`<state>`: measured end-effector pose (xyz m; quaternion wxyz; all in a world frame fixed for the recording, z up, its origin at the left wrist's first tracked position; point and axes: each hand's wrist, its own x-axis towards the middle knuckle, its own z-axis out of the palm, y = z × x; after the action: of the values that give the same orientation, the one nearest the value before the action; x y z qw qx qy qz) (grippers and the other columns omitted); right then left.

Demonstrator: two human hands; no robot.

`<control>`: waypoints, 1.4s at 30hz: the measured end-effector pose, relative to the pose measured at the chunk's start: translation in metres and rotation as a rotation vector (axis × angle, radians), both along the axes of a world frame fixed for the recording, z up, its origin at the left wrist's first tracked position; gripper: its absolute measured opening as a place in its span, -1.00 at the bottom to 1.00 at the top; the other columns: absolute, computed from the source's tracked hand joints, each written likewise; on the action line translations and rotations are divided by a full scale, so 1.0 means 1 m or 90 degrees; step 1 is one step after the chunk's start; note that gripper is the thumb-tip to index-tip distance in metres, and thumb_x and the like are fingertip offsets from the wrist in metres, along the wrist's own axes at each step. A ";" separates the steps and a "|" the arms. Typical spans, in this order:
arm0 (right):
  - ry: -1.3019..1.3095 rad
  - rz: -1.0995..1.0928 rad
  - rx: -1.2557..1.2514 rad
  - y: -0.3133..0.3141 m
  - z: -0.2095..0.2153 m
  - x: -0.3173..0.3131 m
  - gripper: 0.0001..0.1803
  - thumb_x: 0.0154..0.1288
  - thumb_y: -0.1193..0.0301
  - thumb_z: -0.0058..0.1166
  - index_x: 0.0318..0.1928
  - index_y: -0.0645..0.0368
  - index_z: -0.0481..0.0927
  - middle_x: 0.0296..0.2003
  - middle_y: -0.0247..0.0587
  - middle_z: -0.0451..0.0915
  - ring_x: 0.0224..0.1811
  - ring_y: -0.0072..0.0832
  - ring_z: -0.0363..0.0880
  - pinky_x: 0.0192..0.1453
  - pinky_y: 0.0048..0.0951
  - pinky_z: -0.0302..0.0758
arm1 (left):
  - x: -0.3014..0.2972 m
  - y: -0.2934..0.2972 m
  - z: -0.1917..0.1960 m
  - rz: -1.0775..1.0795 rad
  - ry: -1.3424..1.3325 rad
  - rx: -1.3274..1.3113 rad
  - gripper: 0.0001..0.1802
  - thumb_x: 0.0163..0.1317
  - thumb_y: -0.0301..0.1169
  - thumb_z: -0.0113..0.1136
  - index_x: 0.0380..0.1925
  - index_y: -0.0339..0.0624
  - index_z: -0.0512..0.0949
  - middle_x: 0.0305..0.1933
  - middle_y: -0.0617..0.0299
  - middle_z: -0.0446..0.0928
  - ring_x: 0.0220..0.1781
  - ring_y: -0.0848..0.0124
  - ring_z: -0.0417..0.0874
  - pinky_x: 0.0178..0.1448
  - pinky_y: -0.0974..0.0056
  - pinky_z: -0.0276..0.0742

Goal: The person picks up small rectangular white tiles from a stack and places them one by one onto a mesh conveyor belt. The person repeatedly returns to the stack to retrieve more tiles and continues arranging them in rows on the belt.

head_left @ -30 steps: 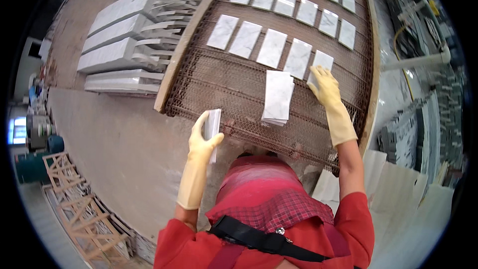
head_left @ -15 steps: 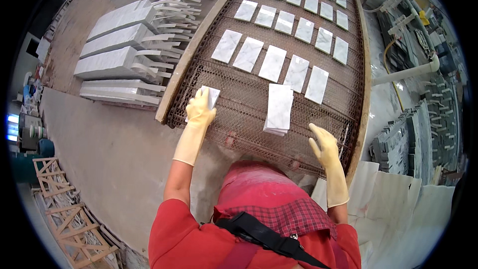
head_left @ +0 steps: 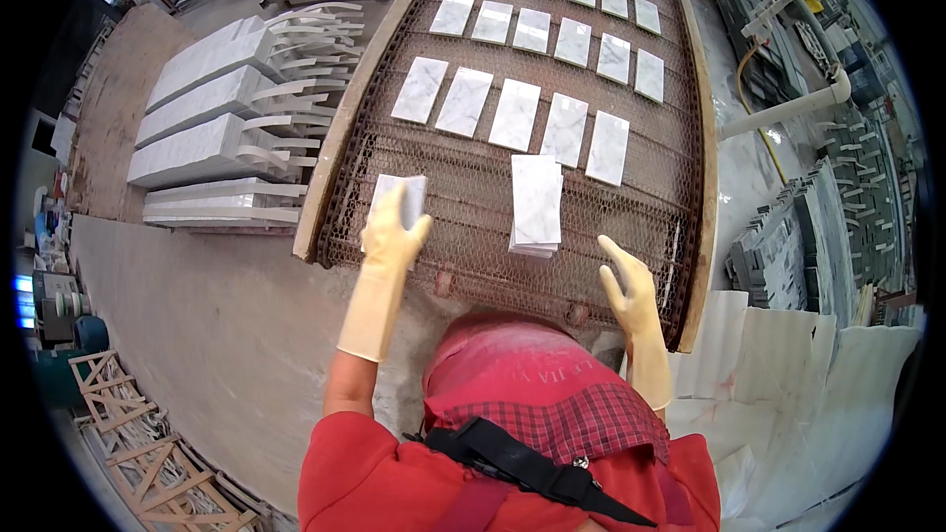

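Observation:
My left hand (head_left: 392, 234), in a yellow rubber glove, is over a white marble tile (head_left: 413, 199) at the near left of a wire-mesh conveyor belt (head_left: 453, 261). Its thumb stands apart from the fingers, which hide part of that tile; whether they touch it is unclear. To the right lies a small, slightly uneven stack of grey-veined white tiles (head_left: 536, 199). My right hand (head_left: 631, 281), gloved alike, hovers open right of the stack with nothing in it. Farther up the belt, single tiles (head_left: 514, 113) lie in spaced rows.
Wooden rails (head_left: 330, 163) edge the belt. Long pale stone pieces with strips between them (head_left: 192, 153) are stacked on the left. To the right are a white pipe (head_left: 788, 108), dark slabs (head_left: 769, 261) and pale sheets (head_left: 778, 355). Wooden crate frames (head_left: 163, 468) stand at lower left.
The left thumb has spread from the fingers, and more of the tile beneath shows. My right hand stays open beside the stack. The whole view has shifted slightly.

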<state>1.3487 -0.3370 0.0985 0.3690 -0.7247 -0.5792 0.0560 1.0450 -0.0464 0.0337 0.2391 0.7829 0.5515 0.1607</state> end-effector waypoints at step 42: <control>0.069 -0.030 -0.031 -0.022 -0.029 -0.017 -0.53 0.42 0.50 0.25 0.32 0.24 0.66 0.21 0.11 0.73 0.27 0.00 0.72 0.37 -0.14 0.60 | -0.017 -0.038 -0.060 -0.110 0.039 0.326 -0.26 0.29 -0.16 0.47 0.40 -0.28 0.49 0.35 -0.19 0.55 0.30 -0.16 0.60 0.43 -0.14 0.52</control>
<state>1.3320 -0.3587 0.0697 0.3832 -0.7430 -0.5395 0.1005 1.0284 -0.0841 -0.0264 0.0294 0.8665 0.4309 0.2501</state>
